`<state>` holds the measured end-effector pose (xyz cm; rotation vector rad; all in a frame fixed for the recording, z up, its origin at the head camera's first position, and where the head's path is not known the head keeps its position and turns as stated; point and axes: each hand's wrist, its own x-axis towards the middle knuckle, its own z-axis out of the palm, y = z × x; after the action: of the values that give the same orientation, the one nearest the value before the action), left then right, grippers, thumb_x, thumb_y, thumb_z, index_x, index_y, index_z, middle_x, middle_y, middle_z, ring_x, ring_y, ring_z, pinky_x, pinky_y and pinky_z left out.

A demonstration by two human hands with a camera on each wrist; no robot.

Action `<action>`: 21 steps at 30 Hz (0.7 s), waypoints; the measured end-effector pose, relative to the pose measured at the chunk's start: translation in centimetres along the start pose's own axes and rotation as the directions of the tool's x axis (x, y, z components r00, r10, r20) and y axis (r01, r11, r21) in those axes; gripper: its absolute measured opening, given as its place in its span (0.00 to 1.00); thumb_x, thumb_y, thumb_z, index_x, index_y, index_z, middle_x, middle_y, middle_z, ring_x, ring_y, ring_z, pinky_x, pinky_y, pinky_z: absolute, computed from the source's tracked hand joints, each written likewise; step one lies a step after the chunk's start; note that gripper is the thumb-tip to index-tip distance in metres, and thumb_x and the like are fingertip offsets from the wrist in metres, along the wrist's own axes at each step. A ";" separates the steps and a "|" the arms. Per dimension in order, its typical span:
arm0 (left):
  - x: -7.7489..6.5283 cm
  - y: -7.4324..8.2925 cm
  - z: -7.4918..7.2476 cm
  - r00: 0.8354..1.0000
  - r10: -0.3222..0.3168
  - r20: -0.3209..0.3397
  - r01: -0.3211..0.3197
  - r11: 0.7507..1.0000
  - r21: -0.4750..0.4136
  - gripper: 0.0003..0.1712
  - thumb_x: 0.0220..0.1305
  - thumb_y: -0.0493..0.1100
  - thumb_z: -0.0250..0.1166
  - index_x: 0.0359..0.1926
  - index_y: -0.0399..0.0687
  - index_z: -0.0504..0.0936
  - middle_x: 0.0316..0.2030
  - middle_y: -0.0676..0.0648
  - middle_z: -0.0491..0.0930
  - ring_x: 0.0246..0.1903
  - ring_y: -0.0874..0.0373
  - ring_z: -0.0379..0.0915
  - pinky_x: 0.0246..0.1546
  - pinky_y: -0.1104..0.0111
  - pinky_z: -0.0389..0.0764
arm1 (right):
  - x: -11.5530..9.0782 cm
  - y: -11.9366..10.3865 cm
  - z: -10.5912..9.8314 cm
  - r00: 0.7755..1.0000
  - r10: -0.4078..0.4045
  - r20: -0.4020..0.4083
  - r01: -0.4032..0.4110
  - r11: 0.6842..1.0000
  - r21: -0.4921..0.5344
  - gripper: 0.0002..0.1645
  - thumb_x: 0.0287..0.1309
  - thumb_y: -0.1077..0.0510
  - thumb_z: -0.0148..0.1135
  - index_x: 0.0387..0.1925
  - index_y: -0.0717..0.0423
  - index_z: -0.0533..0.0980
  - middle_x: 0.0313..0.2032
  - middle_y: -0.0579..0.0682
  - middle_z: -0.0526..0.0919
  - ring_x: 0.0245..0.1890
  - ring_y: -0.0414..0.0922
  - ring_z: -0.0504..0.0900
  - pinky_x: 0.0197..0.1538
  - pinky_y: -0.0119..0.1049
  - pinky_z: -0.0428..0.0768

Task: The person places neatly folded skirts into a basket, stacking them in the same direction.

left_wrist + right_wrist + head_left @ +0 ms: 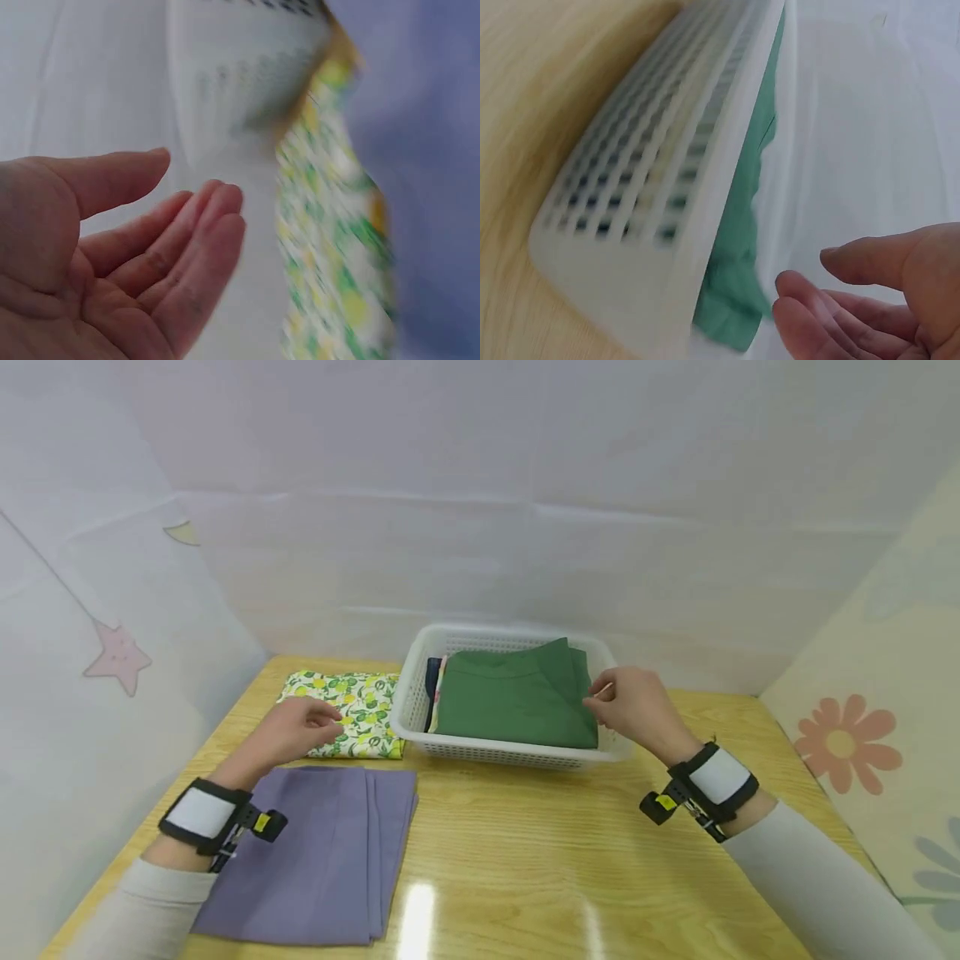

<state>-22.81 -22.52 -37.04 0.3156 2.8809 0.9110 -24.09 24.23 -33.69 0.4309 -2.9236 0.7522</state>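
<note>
A folded green cloth (517,697) lies on top in the white plastic basket (495,749), with a dark blue edge and a patterned edge of other fabric showing at its left. My right hand (633,706) hovers by the basket's right end, holding nothing, thumb and fingers loosely bent and apart in the right wrist view. Above the lemon-print cloth (367,714) is my left hand (288,731), also with nothing in it; the left wrist view shows its palm and relaxed fingers (202,262). A folded purple cloth (315,860) lies in front of the lemon-print one.
Everything stands on a wooden table (525,852). A white sheet (480,560) hangs behind it, with printed side curtains bearing a pink star (118,657) at left and an orange flower (843,743) at right. The basket's left end meets the lemon-print cloth.
</note>
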 end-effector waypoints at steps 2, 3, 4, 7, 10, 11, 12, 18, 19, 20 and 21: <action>-1.2 -2.4 -0.3 1.000 -0.030 -0.008 0.031 0.997 0.077 0.23 0.67 0.47 0.63 0.52 0.32 0.81 0.43 0.34 0.84 0.40 0.46 0.82 0.36 0.59 0.82 | -0.7 -1.6 0.4 0.999 -0.052 -0.006 0.052 0.999 0.001 0.10 0.62 0.57 0.65 0.41 0.60 0.82 0.31 0.53 0.89 0.24 0.39 0.84 0.30 0.35 0.82; -1.8 -3.5 -0.5 0.999 -0.050 -0.007 0.051 0.993 0.109 0.23 0.66 0.47 0.64 0.51 0.30 0.81 0.43 0.33 0.84 0.40 0.45 0.82 0.35 0.58 0.82 | -1.1 -2.4 0.8 0.997 -0.073 0.002 0.073 0.997 0.010 0.09 0.62 0.57 0.66 0.40 0.58 0.82 0.31 0.51 0.89 0.24 0.38 0.83 0.30 0.35 0.82; -2.3 -4.6 -0.7 0.997 -0.071 -0.011 0.072 0.987 0.142 0.24 0.65 0.47 0.65 0.50 0.29 0.81 0.43 0.32 0.84 0.40 0.43 0.82 0.36 0.57 0.82 | -1.5 -3.3 1.3 0.995 -0.099 0.008 0.099 0.995 0.015 0.07 0.61 0.57 0.66 0.38 0.56 0.83 0.30 0.49 0.88 0.24 0.36 0.82 0.30 0.34 0.81; -3.7 -7.3 -1.3 0.989 -0.142 -0.028 0.145 0.962 0.230 0.27 0.62 0.49 0.67 0.47 0.25 0.80 0.42 0.29 0.83 0.40 0.38 0.80 0.36 0.52 0.81 | -2.8 -5.6 3.2 0.985 -0.164 0.049 0.161 0.985 0.061 0.03 0.60 0.56 0.68 0.34 0.51 0.83 0.28 0.44 0.87 0.25 0.33 0.80 0.30 0.30 0.80; -4.6 -9.1 -1.8 0.972 -0.236 -0.015 0.231 0.934 0.271 0.33 0.62 0.52 0.66 0.48 0.20 0.78 0.43 0.25 0.81 0.40 0.35 0.79 0.36 0.51 0.81 | -3.8 -7.4 5.7 0.968 -0.204 0.145 0.181 0.970 0.161 0.02 0.60 0.56 0.68 0.33 0.49 0.82 0.27 0.42 0.87 0.23 0.33 0.81 0.28 0.29 0.79; -4.8 -9.5 -2.0 0.965 -0.263 -0.001 0.253 0.925 0.283 0.35 0.62 0.53 0.66 0.48 0.19 0.77 0.43 0.24 0.80 0.40 0.35 0.79 0.36 0.50 0.80 | -4.1 -7.9 6.6 0.960 -0.205 0.191 0.162 0.962 0.220 0.03 0.60 0.56 0.68 0.34 0.50 0.82 0.28 0.44 0.87 0.23 0.35 0.82 0.28 0.29 0.80; -5.0 -9.9 -2.0 0.958 -0.287 0.015 0.271 0.918 0.289 0.37 0.62 0.55 0.65 0.48 0.18 0.76 0.44 0.24 0.79 0.40 0.35 0.79 0.36 0.51 0.80 | -4.3 -8.3 7.5 0.950 -0.199 0.242 0.126 0.950 0.285 0.04 0.60 0.57 0.68 0.36 0.52 0.82 0.28 0.46 0.87 0.24 0.38 0.84 0.28 0.31 0.81; -5.6 -11.0 -2.1 0.925 -0.368 0.096 0.341 0.915 0.215 0.36 0.65 0.61 0.62 0.37 0.24 0.80 0.31 0.34 0.80 0.31 0.47 0.77 0.30 0.59 0.78 | -5.0 -10.0 14.0 0.881 -0.120 0.458 -0.178 0.813 0.555 0.13 0.59 0.58 0.69 0.42 0.64 0.81 0.33 0.59 0.89 0.28 0.52 0.88 0.29 0.42 0.86; -5.6 -11.0 -2.2 0.919 -0.380 0.103 0.356 0.915 0.192 0.34 0.65 0.61 0.61 0.34 0.27 0.81 0.28 0.38 0.78 0.30 0.50 0.75 0.28 0.62 0.77 | -5.0 -10.2 14.9 0.872 -0.110 0.478 -0.215 0.790 0.574 0.14 0.58 0.58 0.69 0.42 0.64 0.81 0.33 0.59 0.89 0.28 0.52 0.88 0.30 0.42 0.86; -5.7 -11.0 -2.2 0.913 -0.392 0.111 0.371 0.913 0.169 0.33 0.65 0.62 0.61 0.32 0.30 0.81 0.26 0.42 0.77 0.29 0.52 0.75 0.27 0.64 0.77 | -5.0 -10.4 15.7 0.864 -0.100 0.494 -0.248 0.768 0.590 0.15 0.58 0.58 0.69 0.42 0.65 0.81 0.33 0.59 0.89 0.28 0.52 0.88 0.30 0.41 0.87; -5.7 -11.0 -2.2 0.909 -0.400 0.121 0.382 0.913 0.144 0.32 0.65 0.62 0.61 0.31 0.32 0.82 0.26 0.46 0.76 0.28 0.55 0.74 0.27 0.65 0.77 | -5.1 -10.6 16.3 0.860 -0.094 0.501 -0.267 0.754 0.600 0.15 0.58 0.58 0.69 0.43 0.66 0.80 0.33 0.59 0.89 0.29 0.52 0.88 0.30 0.41 0.87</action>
<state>-19.44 -33.87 -41.36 -0.1798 2.7147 0.6186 -16.46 8.69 -43.92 0.6157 -3.0406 1.9883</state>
